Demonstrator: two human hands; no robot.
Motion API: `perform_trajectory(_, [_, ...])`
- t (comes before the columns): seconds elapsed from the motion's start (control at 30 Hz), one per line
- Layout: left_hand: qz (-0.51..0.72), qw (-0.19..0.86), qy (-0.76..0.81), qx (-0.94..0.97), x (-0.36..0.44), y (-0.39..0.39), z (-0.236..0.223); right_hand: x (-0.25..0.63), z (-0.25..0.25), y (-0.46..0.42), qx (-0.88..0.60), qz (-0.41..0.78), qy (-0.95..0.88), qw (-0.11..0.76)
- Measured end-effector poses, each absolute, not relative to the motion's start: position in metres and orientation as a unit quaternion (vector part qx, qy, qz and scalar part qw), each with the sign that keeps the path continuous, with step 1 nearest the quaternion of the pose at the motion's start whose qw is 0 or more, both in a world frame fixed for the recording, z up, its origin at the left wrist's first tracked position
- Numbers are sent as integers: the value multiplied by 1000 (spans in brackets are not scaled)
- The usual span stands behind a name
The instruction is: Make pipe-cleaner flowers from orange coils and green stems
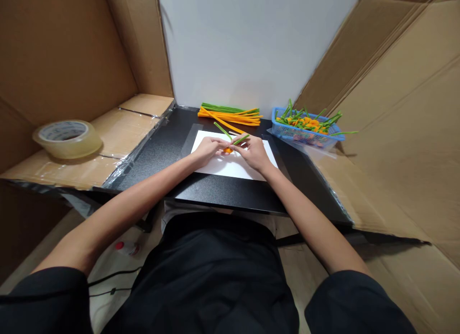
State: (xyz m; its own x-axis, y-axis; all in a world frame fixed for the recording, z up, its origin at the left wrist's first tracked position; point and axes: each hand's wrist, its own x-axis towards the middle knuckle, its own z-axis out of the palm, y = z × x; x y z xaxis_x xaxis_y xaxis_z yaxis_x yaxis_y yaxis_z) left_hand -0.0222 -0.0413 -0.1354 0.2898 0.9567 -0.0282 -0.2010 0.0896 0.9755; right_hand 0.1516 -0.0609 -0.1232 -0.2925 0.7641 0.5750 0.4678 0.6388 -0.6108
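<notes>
Above a white sheet of paper (230, 168) on the black table, my two hands meet with fingertips almost touching. My left hand (210, 149) is closed in a pinch at a small orange pipe-cleaner shape (227, 150), which shows just under the fingertips. A green pipe cleaner (241, 139) slants out of the thumb and fingers of my right hand (254, 153), also closed. Another green end (222, 130) sticks up to the left between the hands. The fingers partly hide how the green and orange pieces join.
Behind the paper lies a bundle of green and orange pipe cleaners (230, 114). A blue basket (298, 136) at the right holds several orange and green pieces. A clear tape roll (67, 138) sits on cardboard at the left. Cardboard walls (402, 109) flank the table (223, 192).
</notes>
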Motion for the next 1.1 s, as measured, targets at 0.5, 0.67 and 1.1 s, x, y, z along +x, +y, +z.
perform_trajectory(0.5, [441,593,391,549,-24,-35,-144,155,-121,-56,-386,134,-839,359])
perform_trajectory(0.67, [445,619,346,546,-30,-39,-140,156,-125,-61,-402,190,-782,437])
perform_trajectory(1.1, [447,629,325,547,-30,-37,-139,149,-126,-66,-430,171,-745,481])
